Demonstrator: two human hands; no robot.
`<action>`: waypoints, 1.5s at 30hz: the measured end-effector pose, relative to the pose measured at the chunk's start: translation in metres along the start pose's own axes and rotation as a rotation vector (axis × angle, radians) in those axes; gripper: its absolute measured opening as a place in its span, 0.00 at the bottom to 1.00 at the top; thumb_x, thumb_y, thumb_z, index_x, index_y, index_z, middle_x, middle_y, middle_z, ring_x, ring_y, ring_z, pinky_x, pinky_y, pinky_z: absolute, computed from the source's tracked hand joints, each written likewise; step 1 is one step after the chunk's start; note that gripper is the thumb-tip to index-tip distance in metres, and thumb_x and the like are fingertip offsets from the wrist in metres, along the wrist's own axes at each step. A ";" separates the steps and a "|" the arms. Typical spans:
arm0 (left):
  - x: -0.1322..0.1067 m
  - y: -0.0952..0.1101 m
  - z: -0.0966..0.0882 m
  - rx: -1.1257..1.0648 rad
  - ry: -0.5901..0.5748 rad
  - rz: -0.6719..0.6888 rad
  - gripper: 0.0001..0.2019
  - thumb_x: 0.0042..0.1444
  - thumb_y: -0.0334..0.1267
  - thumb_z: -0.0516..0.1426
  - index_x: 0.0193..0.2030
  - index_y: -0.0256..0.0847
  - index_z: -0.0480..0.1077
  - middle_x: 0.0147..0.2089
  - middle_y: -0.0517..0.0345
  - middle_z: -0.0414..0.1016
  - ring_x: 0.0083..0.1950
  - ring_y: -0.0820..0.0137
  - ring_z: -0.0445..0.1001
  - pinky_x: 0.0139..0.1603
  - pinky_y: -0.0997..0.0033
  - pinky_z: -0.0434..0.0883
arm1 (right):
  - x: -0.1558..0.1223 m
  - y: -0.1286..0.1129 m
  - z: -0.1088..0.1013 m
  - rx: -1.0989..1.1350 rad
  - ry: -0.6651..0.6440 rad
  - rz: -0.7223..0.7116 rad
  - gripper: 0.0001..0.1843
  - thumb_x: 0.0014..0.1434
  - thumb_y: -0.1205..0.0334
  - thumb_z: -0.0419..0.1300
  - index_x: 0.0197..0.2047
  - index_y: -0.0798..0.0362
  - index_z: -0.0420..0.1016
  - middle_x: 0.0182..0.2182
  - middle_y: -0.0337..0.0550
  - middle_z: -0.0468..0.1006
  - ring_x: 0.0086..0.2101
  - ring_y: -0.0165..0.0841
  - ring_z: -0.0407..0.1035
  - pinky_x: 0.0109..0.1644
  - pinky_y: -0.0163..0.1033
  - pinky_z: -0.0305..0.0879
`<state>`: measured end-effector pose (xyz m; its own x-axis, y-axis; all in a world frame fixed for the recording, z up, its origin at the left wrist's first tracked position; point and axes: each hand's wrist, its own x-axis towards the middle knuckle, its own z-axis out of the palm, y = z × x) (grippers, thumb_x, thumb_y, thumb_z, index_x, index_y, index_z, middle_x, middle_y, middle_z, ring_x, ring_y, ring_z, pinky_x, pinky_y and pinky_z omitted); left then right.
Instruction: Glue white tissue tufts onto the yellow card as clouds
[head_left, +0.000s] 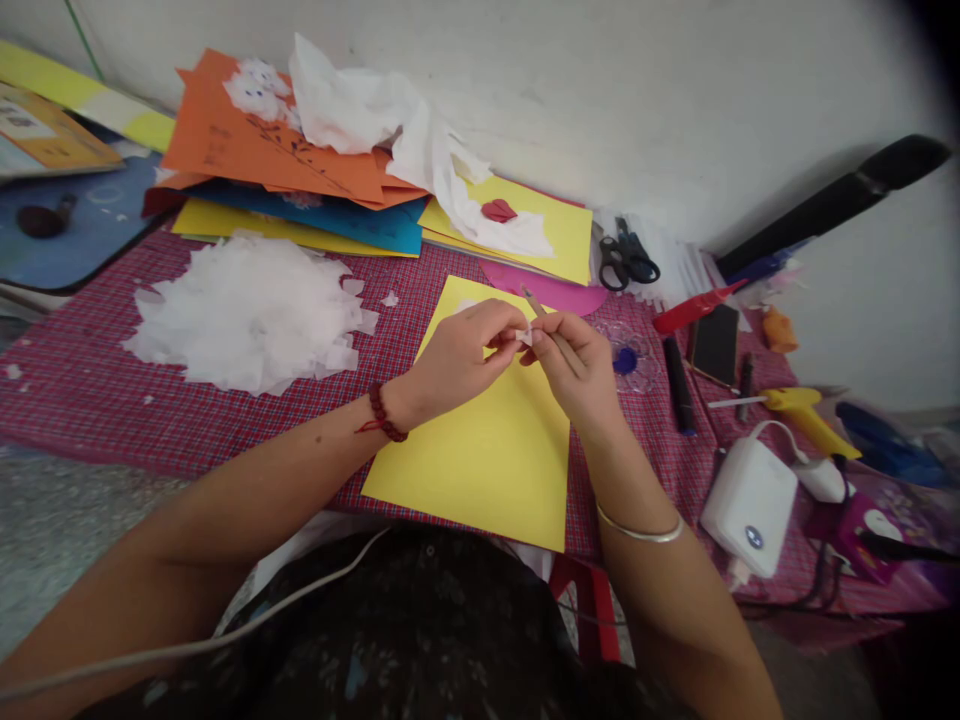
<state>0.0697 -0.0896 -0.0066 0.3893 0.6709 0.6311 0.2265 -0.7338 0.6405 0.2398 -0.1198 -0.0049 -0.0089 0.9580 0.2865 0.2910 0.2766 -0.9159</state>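
Note:
A small piece of white tissue paper (pixel 524 338) is between the fingertips of both hands, above a yellow sheet (pixel 487 450). My left hand (pixel 476 342) is closed, with thumb and forefinger pinching that piece. In my right hand (pixel 581 365) lies a slim beige pencil (pixel 556 335), its tapered end pointing up and away; the thumb and forefinger of this hand also touch the tissue piece. To the left is a large heap of white tissue squares (pixel 255 315) on the checked cloth. Part of the yellow sheet is hidden under my hands.
Behind lie orange card sheets (pixel 277 150), crumpled white tissue (pixel 352 100) and black scissors (pixel 628 258). At right are a dish with blue paint (pixel 625 360), a red tube (pixel 697 308), a black marker (pixel 679 385), a yellow glue gun (pixel 814 415) and a white power box (pixel 752 500).

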 end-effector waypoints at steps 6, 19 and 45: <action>0.001 0.000 -0.003 0.020 -0.020 0.037 0.06 0.59 0.25 0.55 0.35 0.38 0.70 0.36 0.58 0.75 0.38 0.74 0.72 0.40 0.73 0.70 | 0.000 -0.001 0.000 -0.007 -0.007 -0.006 0.10 0.61 0.54 0.61 0.35 0.51 0.72 0.29 0.36 0.77 0.27 0.27 0.73 0.34 0.35 0.72; 0.001 -0.001 -0.002 0.042 -0.003 0.061 0.07 0.60 0.25 0.54 0.33 0.40 0.68 0.35 0.58 0.73 0.40 0.72 0.73 0.41 0.70 0.71 | 0.000 -0.005 0.002 -0.006 -0.012 0.015 0.13 0.59 0.49 0.61 0.35 0.51 0.71 0.28 0.36 0.76 0.28 0.28 0.72 0.35 0.36 0.73; 0.021 -0.108 -0.052 0.509 0.331 -0.165 0.09 0.55 0.32 0.57 0.25 0.42 0.66 0.28 0.55 0.68 0.30 0.66 0.67 0.35 0.63 0.70 | 0.010 0.021 -0.054 -1.014 -0.255 -0.005 0.20 0.59 0.72 0.48 0.48 0.58 0.77 0.45 0.55 0.81 0.43 0.43 0.75 0.48 0.46 0.69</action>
<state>0.0070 0.0089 -0.0400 0.0340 0.7173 0.6959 0.6886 -0.5214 0.5039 0.2971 -0.1084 -0.0061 -0.1798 0.9771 0.1139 0.9557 0.2010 -0.2151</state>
